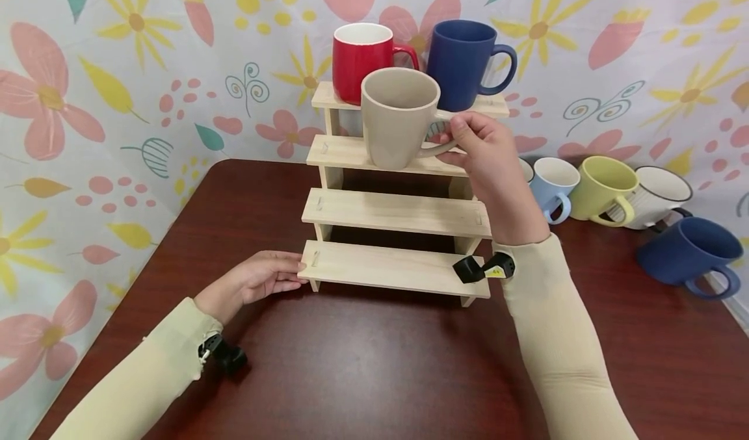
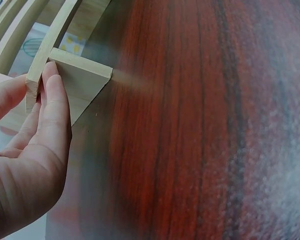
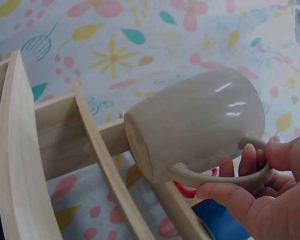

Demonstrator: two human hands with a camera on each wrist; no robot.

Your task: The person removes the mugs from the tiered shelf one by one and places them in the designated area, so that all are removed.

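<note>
My right hand (image 1: 494,167) grips the handle of a beige mug (image 1: 393,125), holding it upright in front of the upper steps of a stepped wooden shelf (image 1: 398,211). In the right wrist view the mug's base (image 3: 139,147) looks clear of the boards, and fingers pass through the handle. My left hand (image 1: 263,279) pinches the left end of the lowest board (image 2: 36,75), thumb on one face and fingers on the other. On the top step stand a red mug (image 1: 357,69) with a white inside and a dark blue mug (image 1: 459,66), both partly hidden by the beige mug.
Right of the shelf on the brown table (image 1: 363,362) stand a light blue mug (image 1: 550,183), a yellow-green mug (image 1: 599,190) and a white dark-rimmed mug (image 1: 658,199). Another dark blue mug (image 1: 681,258) is nearer the right edge. A flowered cloth (image 1: 175,69) hangs behind.
</note>
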